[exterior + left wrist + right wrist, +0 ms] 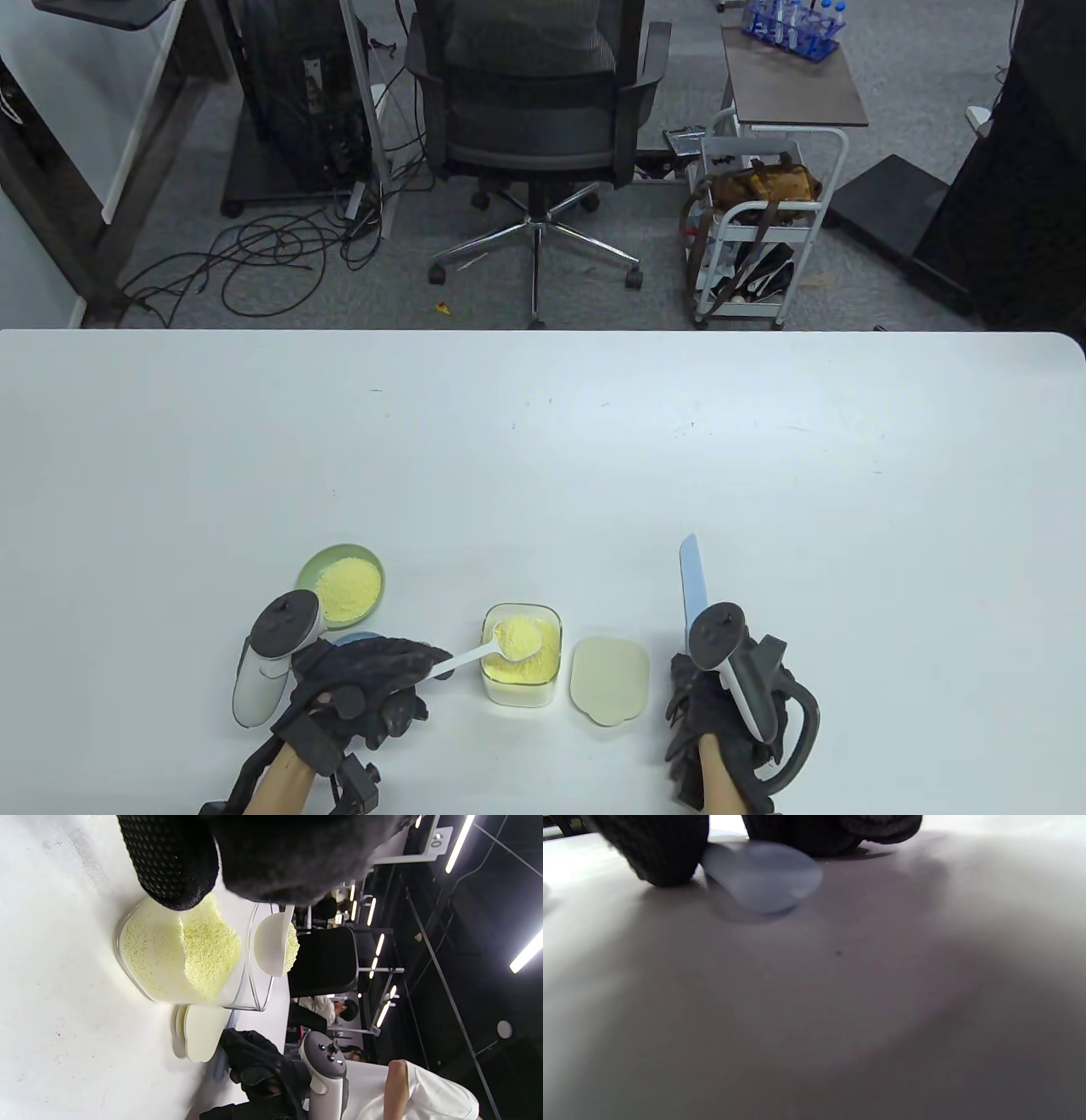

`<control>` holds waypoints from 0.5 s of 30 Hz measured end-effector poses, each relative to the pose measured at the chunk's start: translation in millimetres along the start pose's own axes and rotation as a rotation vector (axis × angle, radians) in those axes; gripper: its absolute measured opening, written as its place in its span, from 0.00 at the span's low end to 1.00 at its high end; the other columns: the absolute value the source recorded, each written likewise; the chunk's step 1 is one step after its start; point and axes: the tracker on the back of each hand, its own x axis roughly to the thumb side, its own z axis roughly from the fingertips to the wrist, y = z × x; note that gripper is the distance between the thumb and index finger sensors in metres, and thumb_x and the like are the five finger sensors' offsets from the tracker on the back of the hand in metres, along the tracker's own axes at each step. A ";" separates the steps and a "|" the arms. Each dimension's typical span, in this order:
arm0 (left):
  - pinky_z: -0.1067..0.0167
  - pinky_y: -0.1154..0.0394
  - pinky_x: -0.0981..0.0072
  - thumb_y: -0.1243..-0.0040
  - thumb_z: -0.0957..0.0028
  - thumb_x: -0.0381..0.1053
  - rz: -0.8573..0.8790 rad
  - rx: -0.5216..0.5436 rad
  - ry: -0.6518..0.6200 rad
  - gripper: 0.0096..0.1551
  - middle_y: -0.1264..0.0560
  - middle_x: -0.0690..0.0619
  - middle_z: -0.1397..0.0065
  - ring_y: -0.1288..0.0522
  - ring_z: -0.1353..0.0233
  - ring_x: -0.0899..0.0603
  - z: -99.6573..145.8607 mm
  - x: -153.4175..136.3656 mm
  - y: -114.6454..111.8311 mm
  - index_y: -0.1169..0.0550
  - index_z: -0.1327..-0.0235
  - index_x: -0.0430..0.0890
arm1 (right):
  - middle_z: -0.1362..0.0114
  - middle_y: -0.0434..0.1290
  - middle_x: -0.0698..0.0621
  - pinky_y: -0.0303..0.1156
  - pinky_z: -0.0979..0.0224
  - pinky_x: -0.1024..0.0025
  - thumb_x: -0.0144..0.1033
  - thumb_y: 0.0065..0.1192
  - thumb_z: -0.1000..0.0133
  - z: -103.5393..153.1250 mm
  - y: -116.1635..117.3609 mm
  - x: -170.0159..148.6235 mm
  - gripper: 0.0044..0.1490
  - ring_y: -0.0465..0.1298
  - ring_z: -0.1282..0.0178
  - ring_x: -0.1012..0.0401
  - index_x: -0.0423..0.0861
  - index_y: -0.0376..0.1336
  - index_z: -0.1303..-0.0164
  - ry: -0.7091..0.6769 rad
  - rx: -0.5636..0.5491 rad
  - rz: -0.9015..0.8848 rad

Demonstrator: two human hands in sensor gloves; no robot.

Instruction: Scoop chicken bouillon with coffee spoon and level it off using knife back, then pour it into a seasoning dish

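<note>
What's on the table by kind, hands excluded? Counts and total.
Containers of yellow bouillon: 2, green dish and clear tub
Lids: 1, cream lid
Spoons: 1, white spoon, heaped
Knives: 1, pale blue knife
Total: 5

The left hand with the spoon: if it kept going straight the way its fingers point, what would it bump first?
Probably the clear bouillon container. The left hand points right, its white spoon heaped and already over that container. The lid lies beyond. Height is unclear, so it might pass above.
</note>
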 end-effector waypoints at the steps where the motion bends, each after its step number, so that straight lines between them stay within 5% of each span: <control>1: 0.56 0.20 0.63 0.40 0.49 0.48 -0.002 -0.002 0.003 0.26 0.16 0.50 0.87 0.24 0.93 0.60 -0.4 -0.1 -0.6 0.20 0.53 0.27 | 0.41 0.65 0.34 0.45 0.26 0.36 0.44 0.67 0.49 -3.2 -1.2 2.2 0.38 0.65 0.52 0.47 0.35 0.58 0.38 0.010 0.024 0.002; 5: 0.56 0.20 0.63 0.40 0.49 0.48 0.004 -0.008 0.000 0.26 0.16 0.49 0.87 0.24 0.93 0.60 -0.2 0.3 -1.5 0.20 0.53 0.27 | 0.44 0.65 0.33 0.44 0.26 0.36 0.45 0.67 0.49 -9.4 -2.1 3.3 0.38 0.64 0.54 0.47 0.34 0.57 0.39 0.040 0.103 -0.030; 15: 0.56 0.20 0.63 0.40 0.49 0.48 0.009 -0.009 -0.021 0.26 0.16 0.49 0.87 0.24 0.93 0.60 1.4 1.1 -3.1 0.20 0.53 0.27 | 0.46 0.66 0.35 0.48 0.27 0.36 0.47 0.63 0.49 -4.5 0.8 5.4 0.37 0.65 0.56 0.49 0.34 0.57 0.40 0.020 0.074 0.034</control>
